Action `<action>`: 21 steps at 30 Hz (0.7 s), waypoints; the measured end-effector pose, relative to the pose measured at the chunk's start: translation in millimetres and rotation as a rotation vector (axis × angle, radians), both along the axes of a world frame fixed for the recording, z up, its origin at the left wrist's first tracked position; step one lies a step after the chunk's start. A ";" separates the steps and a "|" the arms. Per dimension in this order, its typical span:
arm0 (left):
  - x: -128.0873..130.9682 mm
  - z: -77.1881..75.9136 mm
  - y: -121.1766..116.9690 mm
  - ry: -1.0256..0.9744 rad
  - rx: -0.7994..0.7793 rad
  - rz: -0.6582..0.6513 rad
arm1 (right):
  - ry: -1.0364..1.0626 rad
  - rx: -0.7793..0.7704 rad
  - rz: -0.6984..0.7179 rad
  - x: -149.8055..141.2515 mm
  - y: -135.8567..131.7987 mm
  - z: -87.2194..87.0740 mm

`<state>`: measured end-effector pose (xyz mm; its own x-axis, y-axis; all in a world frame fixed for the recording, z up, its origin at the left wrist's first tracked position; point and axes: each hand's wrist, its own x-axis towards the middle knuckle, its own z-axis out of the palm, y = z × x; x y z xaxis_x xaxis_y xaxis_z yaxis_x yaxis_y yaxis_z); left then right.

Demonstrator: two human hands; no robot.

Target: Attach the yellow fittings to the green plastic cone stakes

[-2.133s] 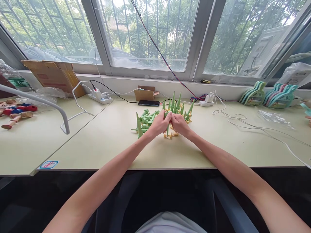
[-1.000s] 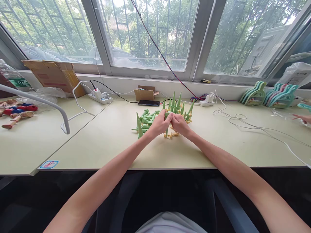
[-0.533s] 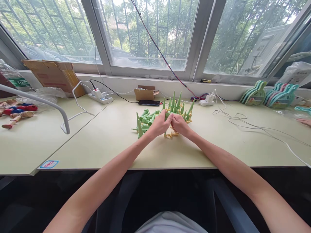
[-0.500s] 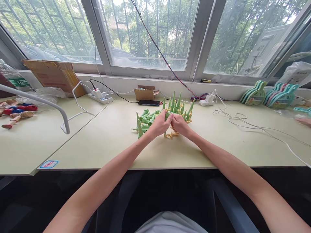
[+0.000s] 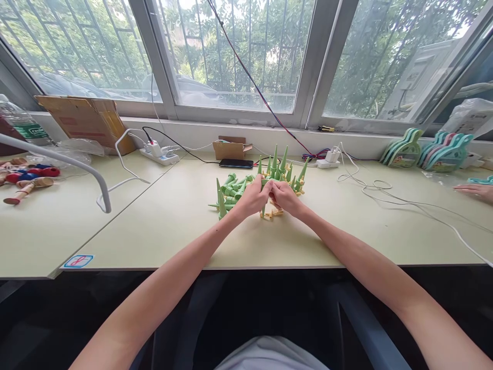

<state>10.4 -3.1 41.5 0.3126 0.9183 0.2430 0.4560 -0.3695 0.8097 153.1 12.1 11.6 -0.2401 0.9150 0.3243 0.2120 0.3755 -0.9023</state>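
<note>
My left hand (image 5: pixel 252 198) is closed round a green plastic cone-shaped piece (image 5: pixel 265 181), which is partly hidden by the fingers. Pressed against it from the right, my right hand (image 5: pixel 284 197) has its fingers pinched together at the piece's end; what lies inside that pinch is hidden. Loose green cones (image 5: pixel 231 191) lie in a heap left of and behind the hands. Behind and to the right, several green cones (image 5: pixel 275 160) stand upright, some with yellow parts at their bases. Small yellow pieces (image 5: pixel 270 215) lie on the table just below the hands.
Along the back are a phone (image 5: pixel 236 163), a small cardboard box (image 5: pixel 231 149) and power strips (image 5: pixel 159 156). A white cable (image 5: pixel 416 202) crosses the right side. Wooden toys (image 5: pixel 33 180) and a lamp arm (image 5: pixel 103 190) are left. Another person's hand (image 5: pixel 477 192) rests far right.
My two hands stay together in nearly the same place, with only slight finger movement. At the far right, the other person's hand has come further into view.
</note>
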 end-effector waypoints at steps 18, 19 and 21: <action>1.7 -0.7 0.8 -0.141 -0.109 -0.063 | 0.173 -0.178 0.038 -2.8 -6.1 5.3; 2.2 -0.8 0.8 -0.155 -0.118 -0.065 | 0.182 -0.167 0.030 -3.5 -6.0 4.9; 3.4 -0.4 0.4 -0.194 -0.144 -0.068 | 0.190 -0.145 0.014 -4.7 -5.8 4.5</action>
